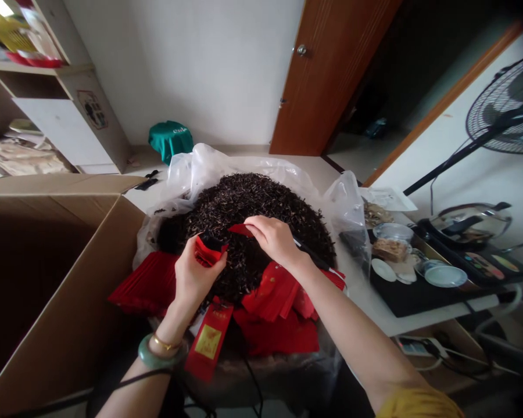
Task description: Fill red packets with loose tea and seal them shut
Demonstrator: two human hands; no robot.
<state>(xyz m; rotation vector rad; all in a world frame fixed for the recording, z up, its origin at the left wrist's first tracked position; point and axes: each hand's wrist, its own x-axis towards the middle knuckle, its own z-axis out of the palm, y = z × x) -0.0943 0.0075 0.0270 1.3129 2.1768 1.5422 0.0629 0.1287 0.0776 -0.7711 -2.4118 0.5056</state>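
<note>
My left hand (199,271) is wrapped round a small red pouch (206,253), whose mouth gapes and shows a dark inside. Between the thumb and fingers of my right hand (273,238) is a thin red piece (240,230); its kind is unclear. Both hands are over a large heap of dark loose tea leaves (261,200) in a clear plastic bag (209,165). Red pouches lie in a stack (146,281) by my left wrist, with more red pouches (272,296) under my right forearm. One red packet with a gold label (208,341) lies in front.
An open cardboard box (87,255) stands at the left. To the right, a tea table (401,302) carries white cups and bowls (444,274) and a glass kettle (468,223). Beyond are a standing fan (505,110), a brown door (326,75) and a green-covered stool (169,141).
</note>
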